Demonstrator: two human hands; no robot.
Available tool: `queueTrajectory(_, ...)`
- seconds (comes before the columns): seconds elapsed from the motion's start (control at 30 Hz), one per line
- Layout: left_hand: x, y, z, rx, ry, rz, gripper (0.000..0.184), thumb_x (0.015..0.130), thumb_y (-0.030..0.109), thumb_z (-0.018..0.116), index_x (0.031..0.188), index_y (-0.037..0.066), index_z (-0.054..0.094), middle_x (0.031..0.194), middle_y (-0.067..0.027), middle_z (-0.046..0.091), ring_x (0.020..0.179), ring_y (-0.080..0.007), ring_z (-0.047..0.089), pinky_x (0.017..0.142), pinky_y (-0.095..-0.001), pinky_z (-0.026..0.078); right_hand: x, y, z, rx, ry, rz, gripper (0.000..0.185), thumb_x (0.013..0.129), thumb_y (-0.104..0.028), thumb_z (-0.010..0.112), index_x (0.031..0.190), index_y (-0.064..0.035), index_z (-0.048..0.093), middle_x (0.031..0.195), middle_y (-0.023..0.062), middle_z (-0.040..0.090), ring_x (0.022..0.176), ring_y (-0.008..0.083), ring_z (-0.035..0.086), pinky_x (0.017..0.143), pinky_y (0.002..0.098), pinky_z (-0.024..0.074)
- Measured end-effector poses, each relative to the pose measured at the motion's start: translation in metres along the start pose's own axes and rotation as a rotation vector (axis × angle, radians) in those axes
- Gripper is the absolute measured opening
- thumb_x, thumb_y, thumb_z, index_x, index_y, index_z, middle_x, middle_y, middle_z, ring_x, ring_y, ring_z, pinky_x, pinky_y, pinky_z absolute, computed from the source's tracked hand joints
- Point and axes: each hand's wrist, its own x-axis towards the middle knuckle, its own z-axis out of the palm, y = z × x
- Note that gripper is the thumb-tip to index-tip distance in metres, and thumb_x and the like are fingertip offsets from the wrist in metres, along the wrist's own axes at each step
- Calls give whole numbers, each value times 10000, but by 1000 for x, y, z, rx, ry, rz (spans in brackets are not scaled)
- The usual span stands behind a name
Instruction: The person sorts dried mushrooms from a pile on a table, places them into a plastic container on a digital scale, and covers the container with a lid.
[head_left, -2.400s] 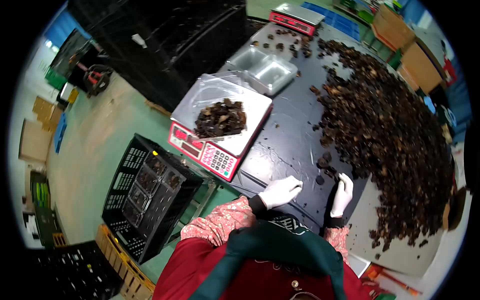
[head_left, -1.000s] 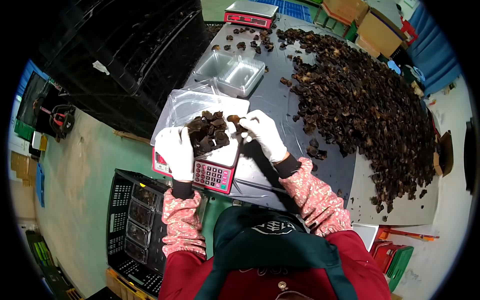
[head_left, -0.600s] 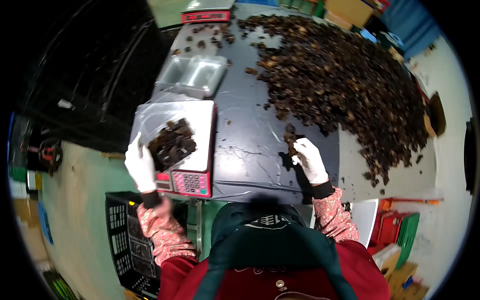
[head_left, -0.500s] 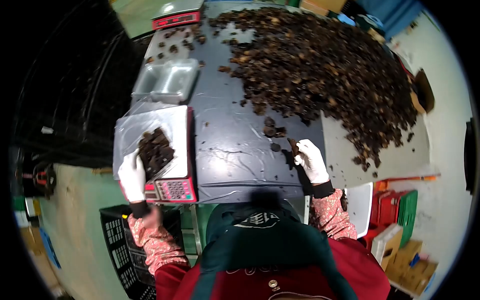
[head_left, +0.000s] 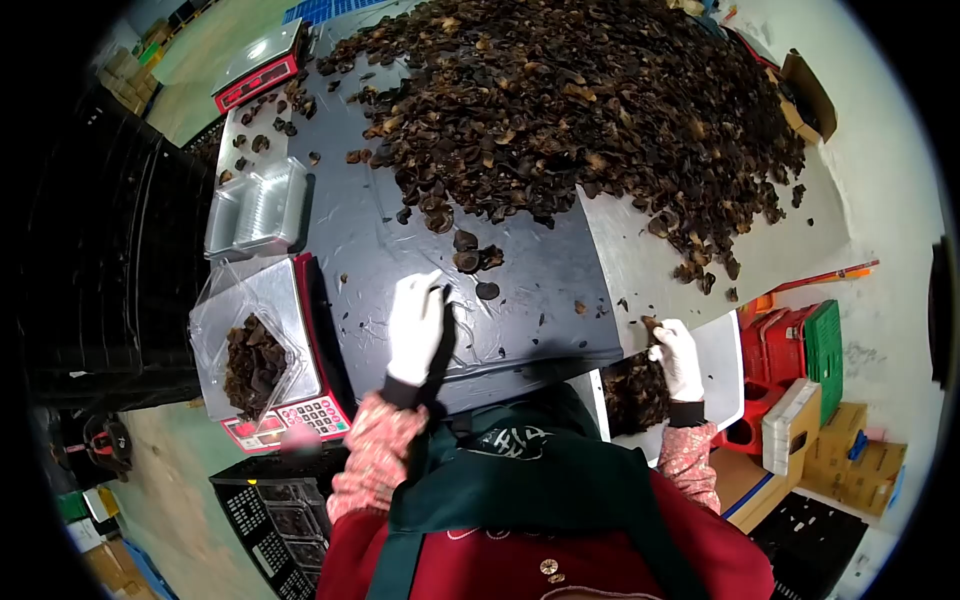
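- Left hand (head_left: 416,325), in a white glove: over the dark table surface (head_left: 530,325), palm side down, fingers extended and pressed close together. Whether they touch the surface, cannot tell.
- Right hand (head_left: 677,360), same type of glove: at the near edge of the table, above a white bin (head_left: 722,365). Thumb and fingertips pinch a small brown piece (head_left: 650,323).
- In the bin: a heap of dark pieces (head_left: 635,395), partly under the table edge.
- Clear tub (head_left: 292,362) with dark curled pieces (head_left: 255,365): on the platform of the red-and-white scale (head_left: 285,298), to the left of the left hand. Film or lid beside the pieces, too transparent to separate.
- More clear tubs (head_left: 268,208): side by side, just beyond the scale.
- Large pile of dark pieces (head_left: 600,110): across the far part of the table and onto its pale right section. A few loose ones (head_left: 475,258) lie between pile and left hand.
- Second scale (head_left: 260,65): far left corner.
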Motion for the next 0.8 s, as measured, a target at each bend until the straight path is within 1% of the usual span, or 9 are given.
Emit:
queueTrajectory(0.13, 28, -4, 66, 229, -212, -59, 464, 849, 169, 682, 1293, 94, 567, 1215, -146, 546, 1019, -328, 611, 858, -382, 510, 16, -4, 70, -22, -113, 23, 96, 908, -65, 622, 978, -30, 567, 747, 17, 578, 585, 80, 539, 560, 214, 431)
queueTrajectory(0.3, 31, -22, 67, 174, -50, -183, 177, 907, 146, 566, 1060, 65, 601, 1022, -155, 618, 940, -363, 625, 794, -405, 512, 63, -9, 140, 136, -165, -67, 325, 914, -98, 633, 1207, 22, 562, 917, 85, 671, 683, 114, 596, 639, 238, 495)
queueTrajectory(0.37, 20, -45, 57, 21, 60, -207, 144, 920, 118, 560, 1031, 48, 619, 921, -158, 661, 854, -316, 658, 775, -385, 511, 71, 4, 162, -254, -157, -271, 468, 918, -161, 648, 1335, -1, 508, 1021, 102, 671, 816, 129, 640, 752, 266, 523)
queueTrajectory(0.43, 7, -45, 41, -231, 92, -424, 115, 957, 118, 564, 1031, 48, 618, 746, -27, 618, 584, -101, 549, 548, -273, 453, 66, 12, 185, -653, -230, -499, 327, 871, -218, 680, 1183, -123, 655, 1040, 62, 703, 813, 154, 671, 761, 290, 537)
queueTrajectory(0.5, -9, -40, 23, -394, 73, -576, 121, 972, 130, 559, 1044, 51, 615, 709, 22, 571, 508, -40, 459, 459, -217, 360, 57, 34, 211, -854, -310, -666, 269, 889, -278, 645, 1119, -141, 675, 1022, 69, 662, 905, 256, 668, 789, 360, 533)
queueTrajectory(0.57, -22, -19, 7, -651, 38, -698, 170, 947, 144, 588, 1062, 25, 625, 719, -8, 570, 539, -69, 477, 491, -236, 384, 53, 45, 235, -1048, -382, -816, 293, 893, -257, 634, 1169, -162, 651, 1050, 75, 625, 925, 265, 644, 780, 384, 524)
queueTrajectory(0.63, -36, -7, 0, -534, -21, -638, 210, 963, 177, 578, 1102, 21, 601, 805, -29, 586, 535, -63, 481, 473, -217, 379, 62, 61, 247, -1245, -412, -953, 312, 892, -242, 622, 1191, -153, 637, 995, 82, 604, 890, 274, 622, 761, 379, 518)
queueTrajectory(0.73, -55, 12, -3, -829, -11, -853, 235, 974, 183, 562, 1135, 12, 572, 851, -44, 613, 589, -100, 564, 531, -230, 461, 62, 63, 252, -1027, -441, -913, 111, 863, -198, 647, 915, -101, 637, 915, 128, 628, 824, 364, 636, 703, 434, 528)
queueTrajectory(0.8, -63, 11, 5, -911, -15, -851, 241, 972, 152, 544, 1166, 10, 532, 897, -64, 613, 610, -122, 594, 562, -256, 507, 65, 58, 249, -897, -452, -793, 131, 861, -158, 671, 910, -45, 626, 822, 96, 637, 780, 264, 658, 681, 365, 518)
